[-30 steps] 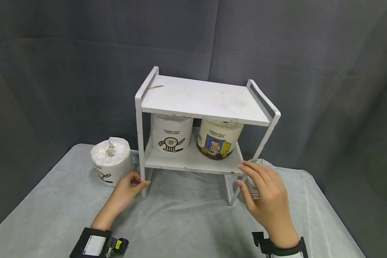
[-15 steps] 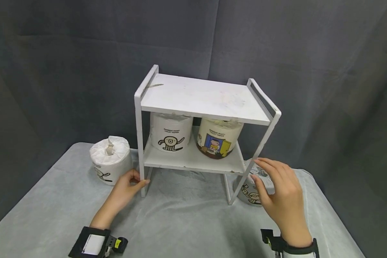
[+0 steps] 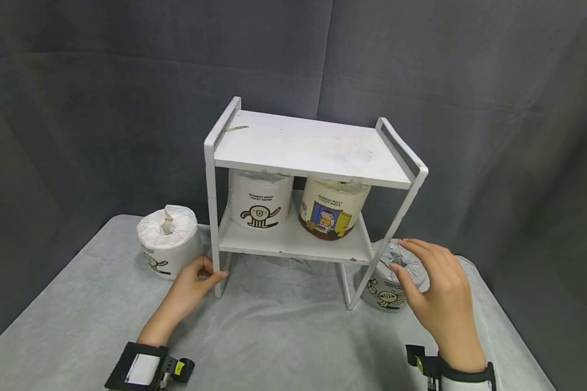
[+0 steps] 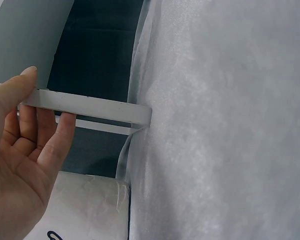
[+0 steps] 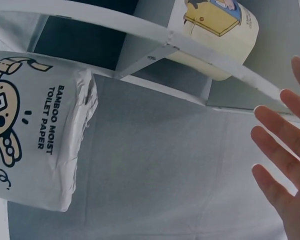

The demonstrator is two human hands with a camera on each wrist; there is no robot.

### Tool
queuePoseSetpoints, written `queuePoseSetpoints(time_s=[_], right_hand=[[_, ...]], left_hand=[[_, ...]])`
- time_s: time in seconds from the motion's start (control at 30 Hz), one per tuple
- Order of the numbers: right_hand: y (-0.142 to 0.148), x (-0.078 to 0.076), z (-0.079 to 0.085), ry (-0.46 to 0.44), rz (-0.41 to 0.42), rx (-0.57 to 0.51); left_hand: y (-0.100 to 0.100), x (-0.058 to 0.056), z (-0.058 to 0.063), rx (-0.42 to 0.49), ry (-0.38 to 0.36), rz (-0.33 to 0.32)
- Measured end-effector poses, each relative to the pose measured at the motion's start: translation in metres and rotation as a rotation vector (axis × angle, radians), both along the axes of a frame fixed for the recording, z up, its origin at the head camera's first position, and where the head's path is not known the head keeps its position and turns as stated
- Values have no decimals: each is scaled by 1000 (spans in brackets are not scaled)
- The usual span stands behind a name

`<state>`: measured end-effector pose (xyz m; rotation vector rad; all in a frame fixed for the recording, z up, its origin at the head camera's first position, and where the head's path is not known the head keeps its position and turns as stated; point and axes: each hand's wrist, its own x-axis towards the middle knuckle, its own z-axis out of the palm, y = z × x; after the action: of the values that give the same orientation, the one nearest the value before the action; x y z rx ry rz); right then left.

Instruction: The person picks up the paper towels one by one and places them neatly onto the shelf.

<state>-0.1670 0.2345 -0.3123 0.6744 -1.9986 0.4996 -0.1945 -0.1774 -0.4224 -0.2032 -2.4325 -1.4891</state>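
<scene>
A white two-tier shelf rack (image 3: 303, 144) stands on the table. My left hand (image 3: 189, 288) pinches its front left leg low down, thumb in front and fingers behind, as the left wrist view confirms. My right hand (image 3: 442, 296) is apart from the rack, fingers spread and holding nothing, above and in front of a wrapped toilet paper roll (image 3: 383, 290) that stands just outside the right leg. Two more rolls rest on the lower shelf: a white one (image 3: 261, 201) with a cartoon figure and a cream one (image 3: 333, 209) with a coloured picture.
Another wrapped toilet paper roll (image 3: 168, 244) stands left of the rack, close behind the left hand. A grey cloth covers the table (image 3: 274, 336), and a dark grey curtain (image 3: 127, 108) hangs behind everything.
My right hand has moved away from the rack's right leg, to the right, uncovering the roll there. The left hand keeps its hold, and the rack stays in place.
</scene>
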Motion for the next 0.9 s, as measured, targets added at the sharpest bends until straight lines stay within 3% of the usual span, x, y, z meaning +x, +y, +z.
queuePoseSetpoints(time_s=[0.2,0.43,0.9], right_hand=[[8,-1,-5,-117,-61,27],[12,-3,-13,-342,-157,40],[19,-15,-26,-594,-205,73]], left_hand=[[0,0,0,-4,-5,-5],[0,1,0,-4,-3,-12],[1,0,0,-13,-10,-11]])
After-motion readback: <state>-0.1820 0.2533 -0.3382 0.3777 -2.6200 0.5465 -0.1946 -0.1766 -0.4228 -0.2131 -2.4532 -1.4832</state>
